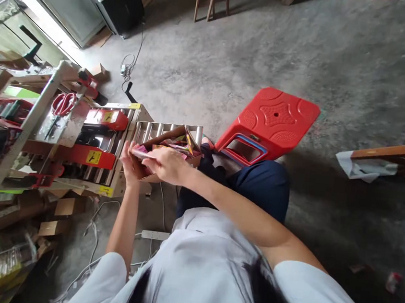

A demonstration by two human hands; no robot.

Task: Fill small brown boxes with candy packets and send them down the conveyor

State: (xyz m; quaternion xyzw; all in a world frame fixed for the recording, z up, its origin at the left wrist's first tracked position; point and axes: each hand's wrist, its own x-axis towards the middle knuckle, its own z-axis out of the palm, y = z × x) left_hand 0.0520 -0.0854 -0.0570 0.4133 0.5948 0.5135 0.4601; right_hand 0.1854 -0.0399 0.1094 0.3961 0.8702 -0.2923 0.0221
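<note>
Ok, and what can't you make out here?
In the head view:
Inside bottom of the box: hidden by packets and the right hand.
Pale piece in that hand: too blurred to name.
Wooden legs: cut off by the top edge.
Small red thing, lower right: too blurred to name.

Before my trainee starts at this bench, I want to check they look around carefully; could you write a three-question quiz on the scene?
1. Fill the gap: metal ____ show beside the open cardboard box.
2. True or false: the red-handled scissors lie outside that box.
3. Which of the wearer's hands is nearer the red stool? A, left; B, right.

Key:
1. Rollers.
2. True.
3. B, the right hand.
</note>
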